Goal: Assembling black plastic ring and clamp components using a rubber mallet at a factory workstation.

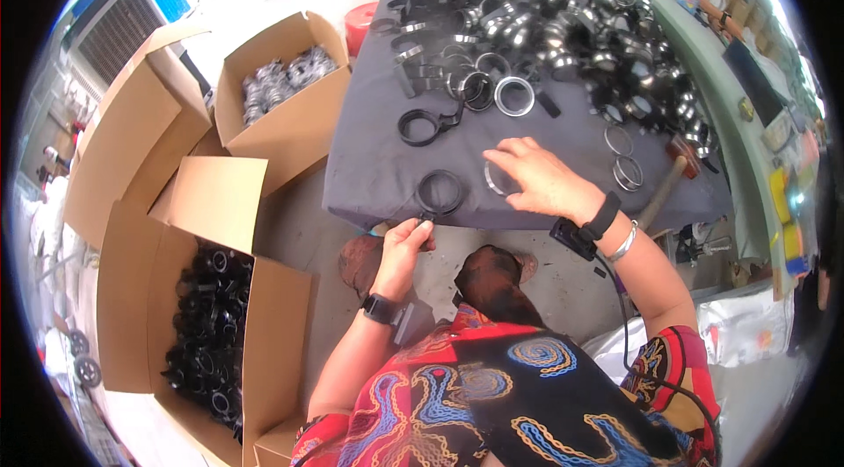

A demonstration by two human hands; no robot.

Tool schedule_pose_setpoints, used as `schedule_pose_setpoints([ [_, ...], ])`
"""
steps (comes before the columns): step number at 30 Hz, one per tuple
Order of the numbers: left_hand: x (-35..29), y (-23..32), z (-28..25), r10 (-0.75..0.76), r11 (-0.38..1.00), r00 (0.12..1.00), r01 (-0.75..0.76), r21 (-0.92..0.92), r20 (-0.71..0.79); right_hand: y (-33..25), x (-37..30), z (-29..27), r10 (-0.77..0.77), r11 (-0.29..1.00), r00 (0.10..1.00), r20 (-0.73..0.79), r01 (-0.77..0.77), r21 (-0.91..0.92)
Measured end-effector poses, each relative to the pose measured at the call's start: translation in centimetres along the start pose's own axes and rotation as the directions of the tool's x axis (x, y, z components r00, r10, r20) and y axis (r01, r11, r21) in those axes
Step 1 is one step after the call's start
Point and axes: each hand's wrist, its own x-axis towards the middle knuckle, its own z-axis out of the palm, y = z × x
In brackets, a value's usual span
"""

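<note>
My left hand [406, 243] grips the handle of a black ring clamp [440, 193] that lies at the near edge of a dark table [369, 159]. My right hand [545, 178] rests flat on the table just to the right, its fingers on a thin silver metal ring [492, 178]. Both wrists carry black bands; the right one also has a silver bangle and a cable running from it.
Several black clamps and silver rings are heaped across the far half of the table [563, 36]. A hammer [673, 177] and loose rings [626, 170] lie at right. Open cardboard boxes stand at left: one with black parts [211, 326], one with silver parts [281, 80].
</note>
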Motion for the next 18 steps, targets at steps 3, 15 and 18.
schedule_pose_setpoints([
  [3, -0.2, 0.1, -0.3, -0.028, 0.999, 0.999, 0.029, -0.023, 0.022, -3.0, 2.6, 1.9, -0.134, 0.99, 0.991, 0.02, 0.133, 0.048],
  [15, -0.2, 0.4, -0.3, -0.03, 1.0, 0.999, 0.03, -0.006, 0.032, -5.8, 7.5, 3.2, -0.207, 0.962, 0.939, 0.273, 0.246, -0.117],
  [18, -0.2, 0.7, -0.3, -0.025, 0.999, 0.999, 0.023, 0.046, 0.041, -6.3, 7.9, 3.4, -0.178, 0.955, 0.934, 0.311, 0.24, -0.176],
])
